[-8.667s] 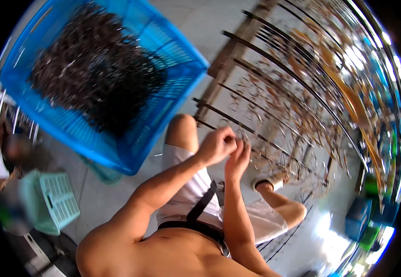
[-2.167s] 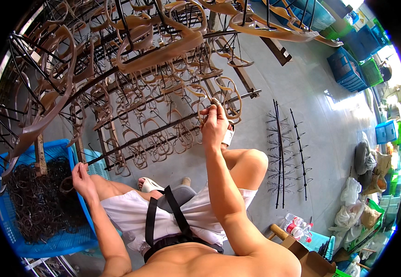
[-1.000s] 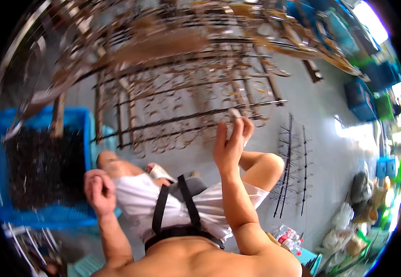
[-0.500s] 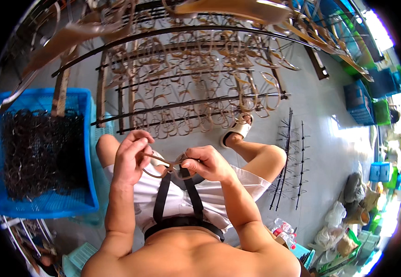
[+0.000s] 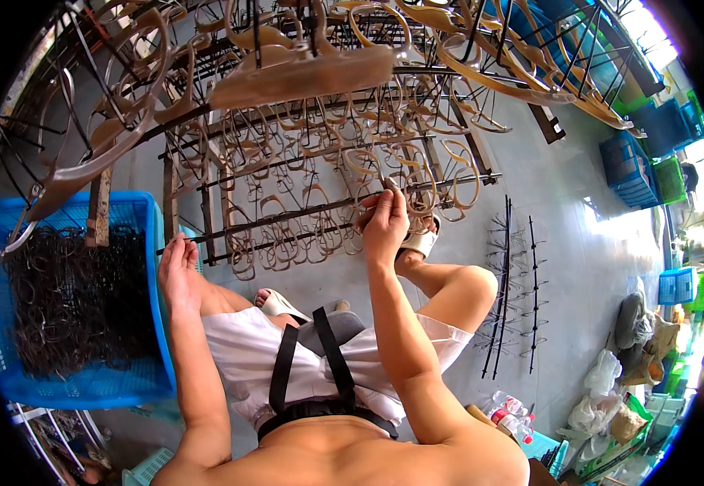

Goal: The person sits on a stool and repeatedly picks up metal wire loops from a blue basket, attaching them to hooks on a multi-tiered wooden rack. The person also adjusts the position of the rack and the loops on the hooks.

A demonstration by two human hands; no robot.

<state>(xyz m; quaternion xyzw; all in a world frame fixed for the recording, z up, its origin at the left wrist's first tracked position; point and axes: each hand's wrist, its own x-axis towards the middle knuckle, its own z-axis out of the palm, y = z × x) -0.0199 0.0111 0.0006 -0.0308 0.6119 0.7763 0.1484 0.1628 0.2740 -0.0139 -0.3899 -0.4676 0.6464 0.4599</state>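
Observation:
My right hand reaches up to the rack's front row, fingers closed at a brown translucent eyeglass frame there; the fingers partly hide the contact. My left hand is raised by the left end of a dark horizontal bar, its fingers stretched out and touching or nearly touching it. I cannot tell whether they press on it. Many similar eyeglass frames hang in rows from the thin bars of the rack in front of me.
Left, a blue plastic crate holds a heap of dark, thin pieces. Large frames hang close overhead. Two spiked rods lie on the floor at right. Crates and bags stand farther right; bottles lie near my right elbow.
Both hands held an eyeglass frame between them over my lap. They have parted: the right went forward to the rack, the left went left to the bar's end. My view has shifted slightly.

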